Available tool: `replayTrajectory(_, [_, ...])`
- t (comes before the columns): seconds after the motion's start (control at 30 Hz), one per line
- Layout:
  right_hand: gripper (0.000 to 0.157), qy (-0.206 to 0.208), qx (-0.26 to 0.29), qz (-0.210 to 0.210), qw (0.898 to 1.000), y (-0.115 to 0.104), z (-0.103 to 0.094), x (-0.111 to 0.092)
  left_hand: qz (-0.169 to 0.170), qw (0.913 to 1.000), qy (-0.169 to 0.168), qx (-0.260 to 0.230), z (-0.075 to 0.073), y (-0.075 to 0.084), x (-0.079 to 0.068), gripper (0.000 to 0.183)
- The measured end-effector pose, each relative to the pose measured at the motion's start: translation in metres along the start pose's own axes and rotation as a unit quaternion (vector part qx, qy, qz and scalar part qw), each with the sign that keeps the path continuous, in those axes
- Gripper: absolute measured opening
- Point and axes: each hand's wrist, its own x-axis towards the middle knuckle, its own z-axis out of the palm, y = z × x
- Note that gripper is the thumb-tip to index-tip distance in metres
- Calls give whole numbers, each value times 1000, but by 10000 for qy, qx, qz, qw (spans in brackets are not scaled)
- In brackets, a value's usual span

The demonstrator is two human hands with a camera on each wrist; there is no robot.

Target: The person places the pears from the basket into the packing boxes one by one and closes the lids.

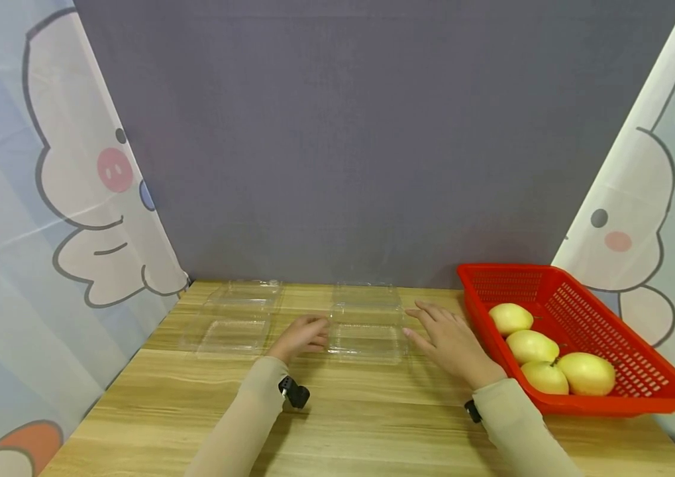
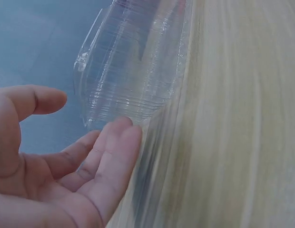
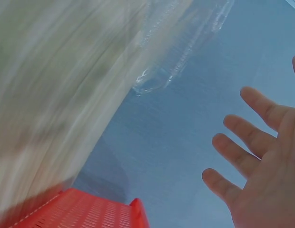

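Note:
On the wooden table a clear plastic clamshell box point(image 1: 368, 339) stands with its lid raised at the back. My left hand point(image 1: 303, 336) is at its left side, thumb apart from relaxed fingers. In the left wrist view the fingertips point(image 2: 134, 133) lie close to the box point(image 2: 131, 71); whether they touch it I cannot tell. At the other side my right hand point(image 1: 447, 338) has its fingers spread, holding nothing. The right wrist view shows that hand point(image 3: 271, 161) apart from the clear plastic point(image 3: 185, 52).
Left of my left hand stands another clear box point(image 1: 234, 335), lid up. A red perforated basket point(image 1: 629, 405) sits at the right, near my right forearm, with several pale yellow fruits point(image 1: 585, 373) inside. A grey panel point(image 1: 337, 146) closes off the back; printed curtains point(image 1: 93, 199) hang at the sides.

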Motion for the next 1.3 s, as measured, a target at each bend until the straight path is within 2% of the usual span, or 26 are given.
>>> replayTrajectory(0.33, [53,118,-51,-247,9996,-6,-11,-2,-16,9997,5,-259,4,-2,4,53])
replayTrajectory(0.67, [37,747,-350,-948,9921,-13,-29,-6,-14,9985,79,-539,7,-1,7,49])
replayTrajectory(0.77, [41,884,-439,-1090,9891,-13,-33,-7,-22,9981,101,-600,7,-1,7,47])
replayTrajectory(0.93, [57,1021,-528,-1206,9860,-13,-42,-11,-1,9980,119,-620,7,0,5,44])
replayTrajectory(1.0, [59,1052,-550,-1222,9854,-12,-46,-13,1,9980,107,-626,7,0,6,43])
replayTrajectory(1.07, [53,1126,-577,-1266,9838,-11,-50,-14,13,9979,71,-638,7,-1,6,43])
replayTrajectory(1.17, [51,1269,-613,-1342,9809,-8,-56,-15,55,9978,33,-663,7,-3,8,42])
replayTrajectory(1.3, [62,1427,-700,-1383,9776,-4,-65,-15,112,9976,35,-683,7,-4,9,41])
